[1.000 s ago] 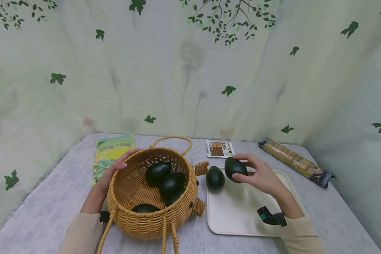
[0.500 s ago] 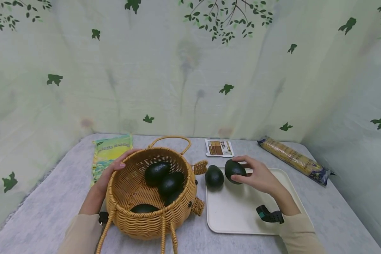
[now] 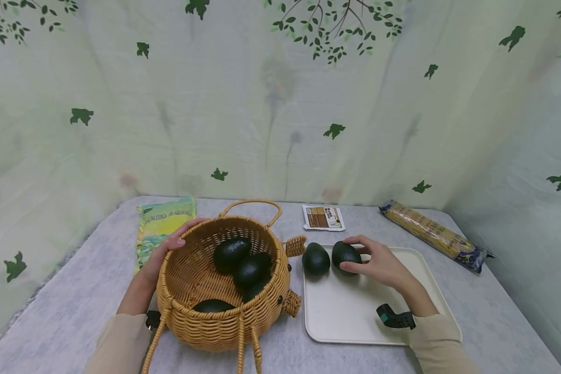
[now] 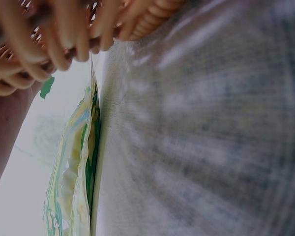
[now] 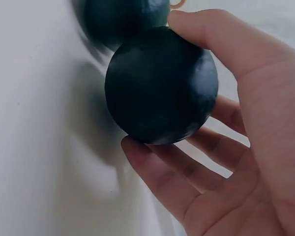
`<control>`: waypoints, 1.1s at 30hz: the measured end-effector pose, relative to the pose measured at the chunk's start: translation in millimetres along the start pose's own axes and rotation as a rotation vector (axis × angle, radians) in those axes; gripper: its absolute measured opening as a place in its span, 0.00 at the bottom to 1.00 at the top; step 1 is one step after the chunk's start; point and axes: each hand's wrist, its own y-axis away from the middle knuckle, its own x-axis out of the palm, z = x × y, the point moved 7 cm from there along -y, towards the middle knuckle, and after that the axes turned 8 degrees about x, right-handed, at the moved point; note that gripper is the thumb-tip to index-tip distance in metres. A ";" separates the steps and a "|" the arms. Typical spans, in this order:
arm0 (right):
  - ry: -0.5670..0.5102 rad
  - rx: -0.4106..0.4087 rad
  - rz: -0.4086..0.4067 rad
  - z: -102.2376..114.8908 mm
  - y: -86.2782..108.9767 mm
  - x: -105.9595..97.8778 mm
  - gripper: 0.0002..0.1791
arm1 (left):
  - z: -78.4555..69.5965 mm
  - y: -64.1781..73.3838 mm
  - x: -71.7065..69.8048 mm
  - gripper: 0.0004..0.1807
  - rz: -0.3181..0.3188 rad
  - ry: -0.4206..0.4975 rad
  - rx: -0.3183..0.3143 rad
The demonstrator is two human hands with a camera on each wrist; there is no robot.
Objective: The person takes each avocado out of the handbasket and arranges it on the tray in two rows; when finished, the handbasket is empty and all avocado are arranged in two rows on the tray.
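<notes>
In the head view a wicker basket (image 3: 201, 332) leans toward me, with several dark green avocados (image 3: 232, 254) inside. My left hand (image 3: 161, 255) holds its left side, the thumb at the rim and the other fingers mostly hidden; in the left wrist view the basket's woven wall (image 4: 64, 29) covers most of that hand. My right hand (image 3: 381, 264) grips an avocado (image 3: 346, 257) low at the far left part of the white tray (image 3: 350, 317). Thumb and fingertips surround this avocado (image 5: 160, 86) in the right wrist view. Another avocado (image 3: 316, 259) lies beside it on the tray.
A green and yellow packet (image 3: 165, 221) lies behind my left hand. Behind the tray is a small brown and white packet (image 3: 323, 218). A long golden packet (image 3: 432, 234) lies at the back right. The basket's handle (image 3: 252, 202) rises at its far side.
My right hand has lowered the avocado toward the tray, next to the other one there. The left hand and the basket have stayed in place.
</notes>
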 end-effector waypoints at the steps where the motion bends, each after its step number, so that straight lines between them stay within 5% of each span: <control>1: 0.002 0.003 0.001 -1.1 -0.2 0.4 0.34 | 0.1 -0.2 -0.2 0.33 0.002 0.002 0.000; 19: 0.012 0.004 0.003 0.2 -1.6 6.9 0.34 | -3.0 1.3 3.4 0.34 0.043 0.037 0.047; 33: -0.032 0.005 0.073 1.2 2.0 2.8 0.40 | -2.5 -0.3 1.7 0.32 0.013 -0.002 0.015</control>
